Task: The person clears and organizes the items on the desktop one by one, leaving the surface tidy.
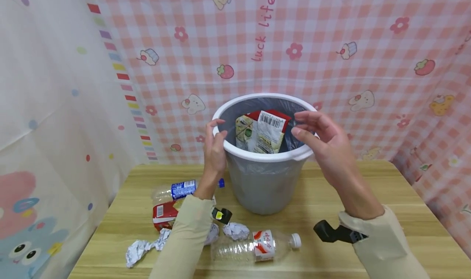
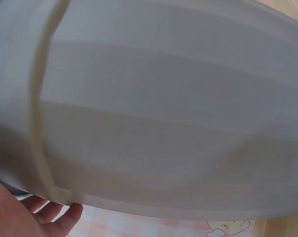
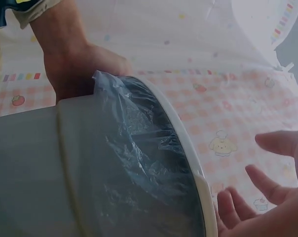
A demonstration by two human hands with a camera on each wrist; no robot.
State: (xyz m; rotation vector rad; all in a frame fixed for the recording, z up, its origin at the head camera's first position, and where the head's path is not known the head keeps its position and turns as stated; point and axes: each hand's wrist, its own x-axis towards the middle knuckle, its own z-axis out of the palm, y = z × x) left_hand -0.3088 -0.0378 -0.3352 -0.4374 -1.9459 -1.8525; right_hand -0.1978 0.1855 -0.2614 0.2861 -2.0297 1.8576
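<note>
A grey trash bin (image 1: pixel 263 189) with a white rim (image 1: pixel 263 158) stands upright at the table's back. Its plastic liner (image 3: pixel 139 153) folds over the outside, near a yellowish band (image 2: pixel 35 113) around the wall. Printed snack wrappers (image 1: pixel 270 132) lie inside. At the left side of the rim, my left hand (image 1: pixel 214 154) grips the bin; its fingertips show at the bin's edge in the left wrist view. Over the right side hovers my right hand (image 1: pixel 333 150), fingers loosely spread and holding nothing; the right wrist view shows it beside the rim.
A clear bottle with a blue label (image 1: pixel 184 189) and a red package (image 1: pixel 165 213) lie left of the bin. Crumpled white paper (image 1: pixel 137 252) sits at front left, another paper ball (image 1: pixel 236 231) before the bin. A white-capped bottle (image 1: pixel 264 246) lies in front. Checked cloth (image 1: pixel 312 79) hangs behind.
</note>
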